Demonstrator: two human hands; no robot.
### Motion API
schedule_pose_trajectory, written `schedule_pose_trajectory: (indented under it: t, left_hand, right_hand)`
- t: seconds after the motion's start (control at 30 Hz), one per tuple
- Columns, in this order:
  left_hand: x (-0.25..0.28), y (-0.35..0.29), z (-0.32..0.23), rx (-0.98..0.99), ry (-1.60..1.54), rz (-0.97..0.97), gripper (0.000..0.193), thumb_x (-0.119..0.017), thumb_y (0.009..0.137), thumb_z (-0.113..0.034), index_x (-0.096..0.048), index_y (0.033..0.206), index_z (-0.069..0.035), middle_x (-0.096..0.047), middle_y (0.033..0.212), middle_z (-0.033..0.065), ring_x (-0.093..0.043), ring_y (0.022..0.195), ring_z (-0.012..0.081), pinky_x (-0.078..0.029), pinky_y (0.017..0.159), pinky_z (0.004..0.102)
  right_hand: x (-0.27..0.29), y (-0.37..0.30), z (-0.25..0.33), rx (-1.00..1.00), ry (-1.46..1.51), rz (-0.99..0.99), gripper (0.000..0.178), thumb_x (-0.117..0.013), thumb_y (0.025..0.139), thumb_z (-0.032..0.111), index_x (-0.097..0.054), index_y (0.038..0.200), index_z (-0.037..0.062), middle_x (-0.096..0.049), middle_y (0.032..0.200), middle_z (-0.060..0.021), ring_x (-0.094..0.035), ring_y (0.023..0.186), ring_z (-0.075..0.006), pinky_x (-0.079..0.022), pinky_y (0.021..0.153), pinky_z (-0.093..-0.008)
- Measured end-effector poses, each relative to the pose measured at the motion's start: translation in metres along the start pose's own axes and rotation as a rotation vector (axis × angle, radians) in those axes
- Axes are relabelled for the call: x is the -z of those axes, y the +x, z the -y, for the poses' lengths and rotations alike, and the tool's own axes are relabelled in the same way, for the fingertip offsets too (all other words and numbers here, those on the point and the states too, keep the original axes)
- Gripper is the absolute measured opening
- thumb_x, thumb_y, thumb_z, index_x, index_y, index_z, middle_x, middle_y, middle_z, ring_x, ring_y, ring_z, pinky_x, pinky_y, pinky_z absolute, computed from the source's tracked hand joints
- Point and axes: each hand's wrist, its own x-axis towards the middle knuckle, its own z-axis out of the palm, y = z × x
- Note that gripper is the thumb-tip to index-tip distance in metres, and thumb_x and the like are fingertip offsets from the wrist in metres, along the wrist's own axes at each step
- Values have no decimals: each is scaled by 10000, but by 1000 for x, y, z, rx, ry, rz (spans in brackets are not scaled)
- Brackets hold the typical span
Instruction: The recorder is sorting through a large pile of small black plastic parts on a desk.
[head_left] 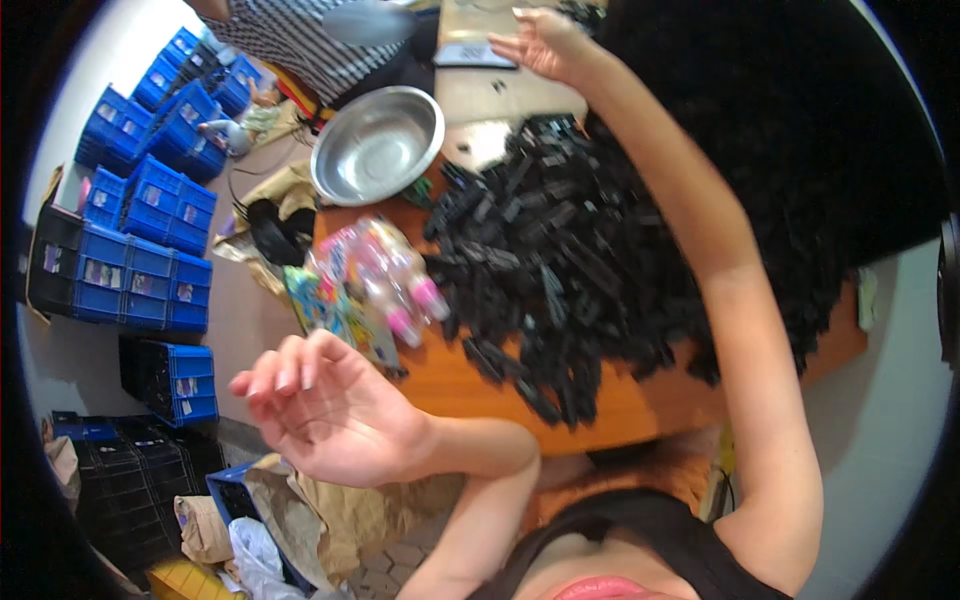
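Observation:
My left hand (335, 410) is raised off the near left edge of the table, palm turned up and fingers loosely bent, with nothing in it. Stretched far forward, my right hand (545, 45) has its fingers apart and holds nothing that I can see. It is beside a flat pale device with a dark edge (475, 55) on a light board (545, 97). Under my right forearm spreads a large heap of small black plastic parts (560, 250). A shiny metal bowl (378, 145) stands at the table's far left.
Clear plastic packs with pink-capped bottles (385, 265) lie on the orange-brown table (640, 400) beside a colourful pouch (335, 315). Blue crates (140, 270) are stacked along the left wall. Brown paper (375, 515) fills the lower left. Someone in a striped garment (285, 45) is across the table.

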Motion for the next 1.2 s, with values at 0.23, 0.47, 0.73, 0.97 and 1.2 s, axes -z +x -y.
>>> schedule_pose_trajectory:
  t: [0.23, 0.47, 0.73, 0.97, 1.2]
  left_hand:
    - [-77, -83, -36, 34, 0, 372, 155, -487, 919, -121, -574, 1008, -29, -558, 807, 4, -492, 737, 117, -369, 698, 274]
    - [-10, -212, -13, -54, 1005, 386, 97, -557, 863, 8, -559, 953, -30, -638, 847, 107, -588, 810, 199, -475, 746, 320]
    - [77, -256, -5, -100, 1961, 731, 272, -697, 797, -42, -641, 1063, -50, -631, 998, 84, -565, 946, 267, -426, 840, 377]
    - [104, -254, 5, -234, 2154, 751, 303, -773, 776, -208, -672, 1046, -114, -585, 1005, 39, -535, 906, 234, -411, 833, 374]
    - [105, -245, 13, -333, 2202, 781, 234, -767, 771, -181, -695, 986, -128, -643, 1018, -6, -556, 947, 204, -407, 821, 353]
  right_hand:
    - [83, -211, 47, 360, -535, 310, 387, -477, 992, 268, -493, 1234, -34, -584, 1163, -186, -610, 1045, -250, -502, 898, -338]
    - [206, -368, -27, 509, -939, -50, 232, -598, 908, 63, -611, 1132, 3, -642, 1037, -92, -656, 852, -145, -515, 726, -253]
    - [220, -411, -96, 786, -1191, -13, 208, -643, 825, 2, -641, 1033, 7, -616, 1030, -97, -624, 857, -225, -514, 729, -298]
    - [218, -360, -123, 918, -1619, 87, 125, -620, 769, 73, -636, 881, 21, -568, 1037, -64, -558, 934, -235, -509, 765, -359]
    - [216, -356, -126, 1068, -1589, 167, 146, -692, 760, 92, -610, 868, 37, -611, 1000, -64, -569, 882, -247, -500, 753, -355]
